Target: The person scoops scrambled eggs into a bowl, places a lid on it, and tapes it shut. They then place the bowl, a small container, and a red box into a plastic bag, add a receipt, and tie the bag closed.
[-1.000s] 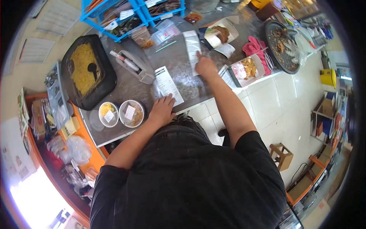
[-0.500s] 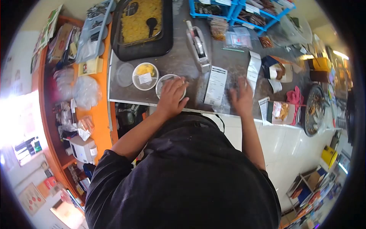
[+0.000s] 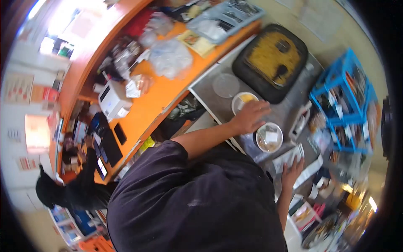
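Reaching left hand: the left hand [image 3: 251,118] is seen at centre right, beside the yellow-filled bowl [image 3: 244,101] and just above the brown-filled bowl [image 3: 268,145]; fingers loosely apart, no item seen in them. Contact with either rim cannot be told.
Bowl shift: the brown-filled bowl, covered by the left hand a moment earlier, is now uncovered, its white label [image 3: 271,137] exposed. Reach is judged to have been moved toward the yellow-filled bowl.
Right hand: the right hand [image 3: 291,173] is placed right of centre, at the lower right edge of the printed slip [image 3: 283,160]; fingers spread, nothing seen gripped. The long paper strip [image 3: 311,169] is nearest on its other side.
Clear lid: the round clear lid [image 3: 226,86] is laid left of the yellow-filled bowl.
Dispenser: the grey dispenser [image 3: 299,122] is found right of both bowls, on the metal counter [image 3: 278,115].
Tray: yellow food [image 3: 268,56] is held in the black tray [image 3: 241,67], upper right.
Baskets: filled blue baskets [image 3: 334,112] are stacked at the right.
Orange counter: a plastic bag [image 3: 170,58] and a white printer [image 3: 112,101] are borne by the orange counter [image 3: 153,110], upper left.
Co-worker: a person in dark clothing [image 3: 79,191] is seen at far left.
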Action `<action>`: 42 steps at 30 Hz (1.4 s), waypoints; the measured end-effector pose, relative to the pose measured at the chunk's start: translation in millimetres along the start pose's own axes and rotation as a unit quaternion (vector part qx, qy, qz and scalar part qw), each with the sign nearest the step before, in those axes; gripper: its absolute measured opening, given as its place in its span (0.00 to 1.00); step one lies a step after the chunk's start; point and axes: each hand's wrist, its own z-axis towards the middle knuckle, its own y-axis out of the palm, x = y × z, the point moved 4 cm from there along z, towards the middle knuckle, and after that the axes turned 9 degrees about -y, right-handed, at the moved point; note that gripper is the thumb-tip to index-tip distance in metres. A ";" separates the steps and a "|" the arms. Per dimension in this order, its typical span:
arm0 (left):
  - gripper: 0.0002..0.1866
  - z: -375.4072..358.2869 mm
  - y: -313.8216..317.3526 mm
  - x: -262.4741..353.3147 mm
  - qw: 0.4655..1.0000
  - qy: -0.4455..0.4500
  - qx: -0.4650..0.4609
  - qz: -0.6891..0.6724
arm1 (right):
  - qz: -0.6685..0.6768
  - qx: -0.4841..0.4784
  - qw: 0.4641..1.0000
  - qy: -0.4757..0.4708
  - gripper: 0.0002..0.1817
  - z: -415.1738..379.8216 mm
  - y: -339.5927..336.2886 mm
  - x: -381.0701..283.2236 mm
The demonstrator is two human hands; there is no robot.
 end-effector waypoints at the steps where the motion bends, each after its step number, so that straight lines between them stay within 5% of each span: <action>1: 0.22 3.7 -27.7 -29.9 0.997 -0.009 0.079 0.001 | 0.007 -0.004 1.000 0.005 0.37 1.1 -2.0 0.7; 5: 0.15 -23.3 -139.9 -164.6 0.908 -0.270 0.302 0.104 | 0.035 0.009 0.999 0.020 0.31 23.9 -12.8 -23.9; 8: 0.15 -62.2 -221.8 -281.5 0.830 -0.373 0.359 0.206 | 0.046 0.005 0.998 0.046 0.27 49.0 -15.3 -45.0; 10: 0.17 -80.5 -260.9 -346.4 0.815 -0.461 0.259 0.236 | 0.069 0.026 0.996 0.048 0.20 71.0 -16.9 -61.6; 13: 0.17 -81.7 -273.2 -380.2 0.742 -0.295 0.203 0.567 | 0.075 0.039 0.993 0.077 0.17 103.6 -18.3 -80.3; 16: 0.12 -81.4 -266.4 -416.6 0.789 -0.332 0.123 0.502 | 0.022 0.045 0.997 0.062 0.18 135.0 -27.9 -87.2; 18: 0.09 -79.0 -262.7 -428.7 0.791 -0.402 -0.038 0.460 | 0.029 0.037 0.997 0.055 0.20 152.3 -39.2 -92.3; 19: 0.08 -93.3 -249.2 -452.9 0.787 -0.360 0.018 0.501 | 0.025 0.039 0.995 0.083 0.22 151.0 -34.9 -76.0; 20: 0.08 -94.9 -248.4 -466.7 0.787 -0.412 -0.002 0.459 | 0.052 0.070 0.995 0.052 0.23 145.9 -23.4 -50.2; 21: 0.09 -97.0 -246.8 -480.0 0.781 -0.462 -0.020 0.419 | 0.136 0.064 0.982 0.112 0.19 169.0 -33.3 -94.4; 22: 0.09 -94.9 -256.6 -465.6 0.788 -0.430 0.061 0.437 | 0.016 0.032 0.999 -0.004 0.22 177.7 -35.0 -100.3; 23: 0.08 -88.1 -274.1 -446.6 0.815 -0.451 -0.001 0.364 | 0.030 0.041 0.999 0.013 0.23 190.9 -32.6 -113.8; 24: 0.08 -89.1 -286.3 -434.2 0.834 -0.441 0.041 0.327 | 0.039 -0.015 0.986 0.162 0.25 206.0 -49.0 -163.9; 28: 0.16 -94.2 -302.1 -429.1 0.864 -0.424 0.114 0.244 | 0.066 -0.037 0.996 0.038 0.26 242.7 -35.4 -185.4; 34: 0.22 -92.8 -310.8 -430.3 0.849 -0.522 0.013 0.080 | 0.009 -0.023 0.997 -0.080 0.28 287.7 -30.1 -198.3; 37: 0.19 -102.5 -298.3 -445.4 0.856 -0.477 0.150 0.131 | 0.005 -0.019 0.997 -0.079 0.29 291.5 -30.6 -206.0; 40: 0.14 -99.1 -302.6 -414.8 0.840 -0.434 0.085 0.315 | 0.005 -0.018 0.997 -0.075 0.29 286.0 -31.7 -207.3; 42: 0.12 -99.4 -296.1 -423.7 0.854 -0.421 0.052 0.302 | 0.014 -0.022 0.998 -0.061 0.29 280.5 -33.7 -210.7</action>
